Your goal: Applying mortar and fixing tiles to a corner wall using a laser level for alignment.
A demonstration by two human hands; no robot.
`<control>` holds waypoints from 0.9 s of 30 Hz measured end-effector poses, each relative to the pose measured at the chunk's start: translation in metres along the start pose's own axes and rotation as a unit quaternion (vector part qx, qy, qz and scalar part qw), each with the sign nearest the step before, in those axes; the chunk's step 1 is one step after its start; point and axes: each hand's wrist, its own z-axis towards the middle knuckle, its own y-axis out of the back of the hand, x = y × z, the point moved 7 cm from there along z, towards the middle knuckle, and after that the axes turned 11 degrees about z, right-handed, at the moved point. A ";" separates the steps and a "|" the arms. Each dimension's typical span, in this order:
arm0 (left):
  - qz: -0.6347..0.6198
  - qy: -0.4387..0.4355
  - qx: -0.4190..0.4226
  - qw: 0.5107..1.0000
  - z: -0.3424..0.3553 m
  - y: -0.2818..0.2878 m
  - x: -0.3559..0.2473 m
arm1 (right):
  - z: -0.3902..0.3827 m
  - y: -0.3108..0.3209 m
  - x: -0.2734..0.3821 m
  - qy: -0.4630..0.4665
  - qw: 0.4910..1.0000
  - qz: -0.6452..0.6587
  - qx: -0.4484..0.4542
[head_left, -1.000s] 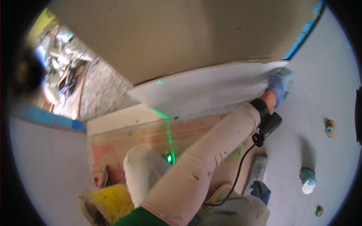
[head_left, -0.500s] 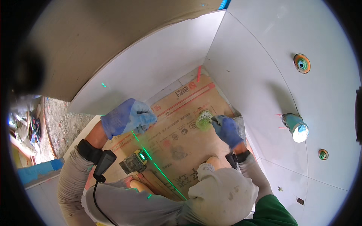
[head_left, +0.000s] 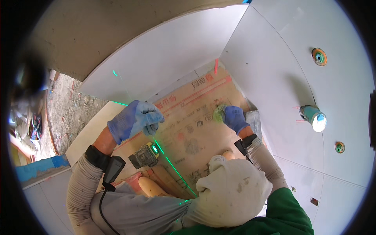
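My left hand [head_left: 138,120], in a blue glove, hovers above the left part of the cardboard sheet [head_left: 184,127]. Its fingers are curled with the tips pressed together; whatever they may pinch is too small to make out. On the right, my gloved right hand [head_left: 235,119] is closed at the edge of a small green speckled bundle [head_left: 219,113], partly covered by the fingers. The bundle's exact kind does not show. Below my left hand a laser level [head_left: 144,156] sits on the cardboard, casting a green line.
Pale tiled walls [head_left: 270,66] meet at the far corner. A teal capped pipe [head_left: 313,117] juts from the right wall, near round pipe outlets [head_left: 319,57]. A grey block [head_left: 253,122] lies by that wall. Rough rubble floor [head_left: 64,113] lies left. My bare feet [head_left: 150,187] stand on the cardboard.
The whole view has shifted, so the floor and walls sit higher and further right. My right hand covers more of the green bundle's edge. My left hand stays curled.
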 end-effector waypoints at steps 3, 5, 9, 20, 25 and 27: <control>-0.005 0.006 -0.008 1.000 0.000 -0.002 0.001 | -0.001 0.004 0.002 -0.026 1.000 -0.004 0.006; -0.003 0.007 -0.008 1.000 -0.001 -0.005 0.002 | -0.005 0.003 0.000 -0.049 0.999 -0.009 0.015; -0.002 -0.005 0.007 1.000 -0.003 -0.018 0.002 | -0.010 -0.002 -0.001 -0.025 0.999 -0.021 0.001; -0.001 0.000 0.017 1.000 -0.002 -0.029 0.002 | -0.003 0.009 0.014 -0.054 0.997 -0.023 -0.046; 0.008 0.006 0.046 0.999 0.004 -0.042 0.009 | -0.001 -0.004 0.006 -0.020 0.996 -0.021 -0.090; 0.010 0.008 0.045 0.999 0.003 -0.043 0.010 | -0.004 -0.003 0.003 -0.018 0.995 -0.004 -0.097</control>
